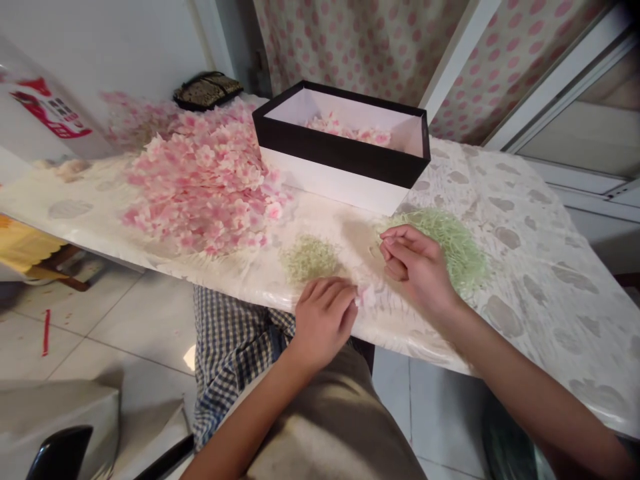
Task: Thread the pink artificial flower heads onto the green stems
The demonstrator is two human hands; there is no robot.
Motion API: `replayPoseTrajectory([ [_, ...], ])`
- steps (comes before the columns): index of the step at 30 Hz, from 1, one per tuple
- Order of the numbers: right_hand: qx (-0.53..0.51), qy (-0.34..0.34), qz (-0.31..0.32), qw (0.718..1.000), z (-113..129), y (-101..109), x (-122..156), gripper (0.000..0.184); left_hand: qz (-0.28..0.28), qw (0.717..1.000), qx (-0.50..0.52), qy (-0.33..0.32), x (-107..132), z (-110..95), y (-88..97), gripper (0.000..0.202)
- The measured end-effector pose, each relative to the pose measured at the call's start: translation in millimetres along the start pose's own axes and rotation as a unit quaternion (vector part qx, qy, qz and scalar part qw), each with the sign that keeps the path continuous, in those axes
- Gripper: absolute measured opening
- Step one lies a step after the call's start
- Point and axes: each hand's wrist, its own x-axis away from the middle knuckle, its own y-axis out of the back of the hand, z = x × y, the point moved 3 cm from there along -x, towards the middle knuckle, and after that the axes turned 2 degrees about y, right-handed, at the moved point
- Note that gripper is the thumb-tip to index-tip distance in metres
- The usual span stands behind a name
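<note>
Probably a room at home, polka-dot curtains (360,47), patterned table oilcloth (530,267), white floor tiles (120,340)

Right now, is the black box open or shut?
Open: the black-rimmed box has no lid on it, and pink blossoms show inside.

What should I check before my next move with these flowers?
Left hand: pink blossom at its fingertips, grip unclear: cannot tell.
Right hand: fingers pinched together, anything held: cannot tell.
Green stems: pile under and beside the right hand: ok.
Pale green pile: apart from the green stems: ok.
Pile of pink blossoms: on the table, left of both hands: ok.
Black-rimmed white box: open, with blossoms inside: ok.
</note>
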Motion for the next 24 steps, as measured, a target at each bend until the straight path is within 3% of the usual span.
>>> replayPoseTrajectory([
  [7,0.033,0.028,-0.001,0.999,-3.7,1.3,4.0,0.009,0.103,0.994,0.037,-0.031,-5.4,-0.2,7.4,0.038],
  [10,0.049,0.036,-0.010,0.998,-4.4,2.9,4.7,0.014,0.042,0.999,-0.019,0.010,-11.2,18.2,27.8,0.035],
  [13,0.063,0.043,-0.017,0.997,-3.2,2.1,5.8,0.012,-0.077,0.969,-0.172,0.159,-16.8,50.9,58.8,0.020],
  [16,0.081,0.054,-0.016,0.995,-1.2,-0.6,7.5,0.010,-0.041,0.929,-0.273,0.247,-22.0,79.7,79.1,0.020],
  [19,0.110,0.064,-0.014,0.992,0.3,-1.8,8.4,0.009,-0.001,0.924,-0.277,0.263,-27.2,96.7,87.7,0.013],
  [24,0.153,0.079,-0.024,0.985,0.4,1.1,8.7,0.008,-0.065,0.939,-0.232,0.247,-31.4,100.5,92.6,0.017],
])
